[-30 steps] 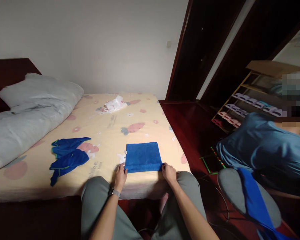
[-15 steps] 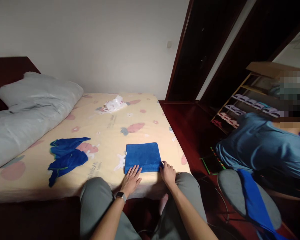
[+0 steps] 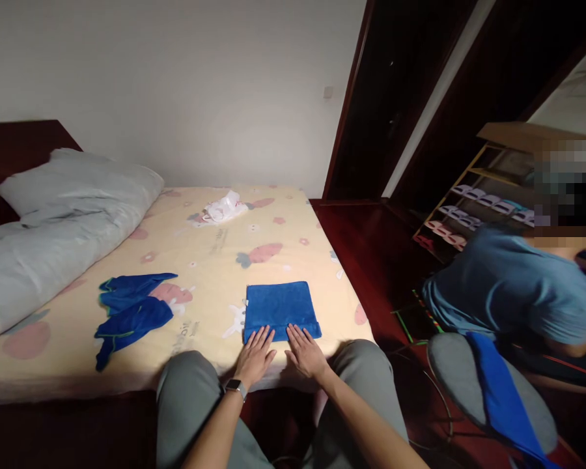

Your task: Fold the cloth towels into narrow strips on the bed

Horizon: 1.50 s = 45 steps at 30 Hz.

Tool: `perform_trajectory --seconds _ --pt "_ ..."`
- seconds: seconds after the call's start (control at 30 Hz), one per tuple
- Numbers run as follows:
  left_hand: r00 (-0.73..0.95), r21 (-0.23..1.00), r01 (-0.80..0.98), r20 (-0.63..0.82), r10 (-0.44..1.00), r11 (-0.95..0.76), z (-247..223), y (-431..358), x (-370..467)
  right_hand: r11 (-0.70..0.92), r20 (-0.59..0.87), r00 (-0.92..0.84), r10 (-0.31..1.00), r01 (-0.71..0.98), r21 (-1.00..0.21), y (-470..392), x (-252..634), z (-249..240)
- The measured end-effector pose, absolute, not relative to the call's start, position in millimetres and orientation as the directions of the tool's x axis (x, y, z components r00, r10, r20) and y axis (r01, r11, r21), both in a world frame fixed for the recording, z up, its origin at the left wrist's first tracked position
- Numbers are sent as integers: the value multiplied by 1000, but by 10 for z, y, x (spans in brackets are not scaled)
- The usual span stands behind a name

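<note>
Flatly, both hands (image 3: 282, 352) press the blue cloth's (image 3: 280, 306) near edge.

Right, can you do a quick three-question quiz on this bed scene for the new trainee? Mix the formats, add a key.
1. The left hand and right hand both rest on: A) the crumpled white bag; B) the flat, rectangular blue cloth; C) the bunched grey quilt.
2. True or false: the crumpled blue cloth with green edging lies apart from both hands.
3. Fill in: the dark-faced wristwatch is on the ____ wrist.

Key: 1 B; 2 true; 3 left.
</note>
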<state>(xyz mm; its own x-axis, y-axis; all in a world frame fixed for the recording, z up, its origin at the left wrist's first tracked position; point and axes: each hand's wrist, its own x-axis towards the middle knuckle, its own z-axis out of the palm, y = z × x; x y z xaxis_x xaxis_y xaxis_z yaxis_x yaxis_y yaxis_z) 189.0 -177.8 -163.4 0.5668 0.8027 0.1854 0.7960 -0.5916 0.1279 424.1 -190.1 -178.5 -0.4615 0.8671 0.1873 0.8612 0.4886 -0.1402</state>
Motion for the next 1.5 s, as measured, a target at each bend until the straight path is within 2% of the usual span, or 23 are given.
perform_trajectory --seconds 0.3,0.43,0.57,0.73,0.93,1.13,1.33,1.5 --pt "428 164 880 133 894 -446 -1721 -1699 1647 213 85 -203 976 967 -137 -1883 4467 -1662" --pt "399 160 892 164 902 -423 -1736 -1669 1612 169 42 -164 986 974 -151 -1871 4493 -1641" --pt "375 161 901 183 909 -404 -1710 -1610 1527 164 55 -158 986 978 -130 -1861 4543 -1610" --pt "376 158 903 157 913 -399 -1599 -1565 1412 78 115 -67 991 993 -87 -1845 4649 -1522" --pt "440 104 882 160 883 -459 -1577 -1638 1567 92 55 -88 995 993 -67 -1831 4627 -1540" --pt "413 69 904 109 904 -422 -1672 -1633 1649 61 18 -60 998 996 -60 -1827 4609 -1523" --pt "461 85 880 91 883 -468 -1531 -1626 1554 154 -16 -155 988 987 -49 -1849 4737 -1359" --pt "526 125 843 13 850 -523 -1324 -1802 1500 260 -55 -264 963 963 -72 -2015 4852 -1311"
